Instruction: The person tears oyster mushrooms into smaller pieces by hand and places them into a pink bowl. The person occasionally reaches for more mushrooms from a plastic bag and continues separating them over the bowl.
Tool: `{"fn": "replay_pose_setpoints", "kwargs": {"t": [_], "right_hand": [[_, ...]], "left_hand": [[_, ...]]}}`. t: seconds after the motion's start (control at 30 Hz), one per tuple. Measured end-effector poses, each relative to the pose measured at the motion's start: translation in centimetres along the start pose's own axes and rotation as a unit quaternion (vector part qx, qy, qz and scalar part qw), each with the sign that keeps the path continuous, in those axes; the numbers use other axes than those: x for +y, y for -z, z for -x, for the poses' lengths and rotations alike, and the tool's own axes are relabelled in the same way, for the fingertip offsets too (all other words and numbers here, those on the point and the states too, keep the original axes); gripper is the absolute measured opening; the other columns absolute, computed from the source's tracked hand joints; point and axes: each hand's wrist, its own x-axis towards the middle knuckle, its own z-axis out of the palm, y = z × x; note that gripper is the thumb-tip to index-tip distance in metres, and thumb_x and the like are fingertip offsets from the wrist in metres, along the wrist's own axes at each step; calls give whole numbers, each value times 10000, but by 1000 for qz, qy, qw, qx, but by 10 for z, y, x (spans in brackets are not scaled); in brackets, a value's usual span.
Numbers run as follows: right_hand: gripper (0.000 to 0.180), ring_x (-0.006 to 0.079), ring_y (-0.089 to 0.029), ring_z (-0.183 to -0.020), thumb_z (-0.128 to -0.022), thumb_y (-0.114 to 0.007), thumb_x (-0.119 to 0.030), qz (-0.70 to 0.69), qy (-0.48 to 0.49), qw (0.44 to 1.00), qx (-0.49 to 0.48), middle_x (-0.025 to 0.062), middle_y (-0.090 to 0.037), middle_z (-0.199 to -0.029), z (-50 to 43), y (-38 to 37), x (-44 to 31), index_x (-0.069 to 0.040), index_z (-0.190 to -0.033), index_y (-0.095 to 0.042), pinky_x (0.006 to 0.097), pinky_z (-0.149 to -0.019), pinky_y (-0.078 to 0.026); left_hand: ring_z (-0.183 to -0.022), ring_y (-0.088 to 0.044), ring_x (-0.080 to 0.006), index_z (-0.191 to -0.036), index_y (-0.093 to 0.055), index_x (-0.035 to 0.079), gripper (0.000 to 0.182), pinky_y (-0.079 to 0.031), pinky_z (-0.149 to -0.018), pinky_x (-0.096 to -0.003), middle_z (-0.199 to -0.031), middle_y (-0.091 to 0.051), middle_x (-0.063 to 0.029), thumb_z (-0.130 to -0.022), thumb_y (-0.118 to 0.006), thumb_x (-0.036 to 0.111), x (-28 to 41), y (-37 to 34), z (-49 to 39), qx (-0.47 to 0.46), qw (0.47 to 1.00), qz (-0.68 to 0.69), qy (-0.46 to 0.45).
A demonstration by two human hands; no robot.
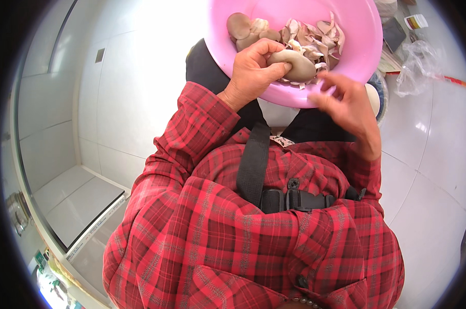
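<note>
My left hand grips an oyster mushroom between thumb and fingers, over the near part of a pink plastic basin. The mushroom's smooth grey-brown cap faces up. My right hand, blurred, is just right of it at the basin's near rim, fingers apart and bent, with nothing plainly held. In the basin lie whole oyster mushrooms at the left and a heap of torn mushroom strips in the middle and right. The basin rests over my lap.
To the right, a clear plastic bag and a white jar with a label lie on the tiled floor. Beside the basin's lower right rim is a lined container, partly hidden. A glossy tiled ledge stands at the left.
</note>
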Motion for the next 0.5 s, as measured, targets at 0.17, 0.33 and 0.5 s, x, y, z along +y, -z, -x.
{"fn": "replay_pose_setpoints", "kwargs": {"t": [0.17,0.33,0.5], "right_hand": [[251,181,-616,-647,-757,-728,-119,-60,117,981,141,118,-641,-756,-20,-36,-2,-2,-956,-632,288,-588,-490],[133,272,-601,-557,-732,-647,-46,-8,145,971,187,154,-600,-690,-27,-54,0,-13,-851,-599,338,-519,-470],[78,253,-559,-492,-716,-630,-42,30,169,964,205,139,-558,-604,-34,-60,0,-10,-749,-568,347,-479,-442]], "left_hand": [[-999,-575,-142,-1049,-579,-53,213,-499,-869,-272,-1087,-572,-76,-843,-634,-63,-8,0,0,-32,995,-74,-59],[-811,-597,-158,-902,-610,-31,186,-503,-689,-273,-904,-611,-90,-724,-664,-21,-13,-4,-2,9,978,-165,-128],[-778,-605,-189,-855,-605,-27,166,-500,-679,-293,-861,-622,-102,-695,-651,-25,-10,-3,-3,16,951,-248,-183]]}}
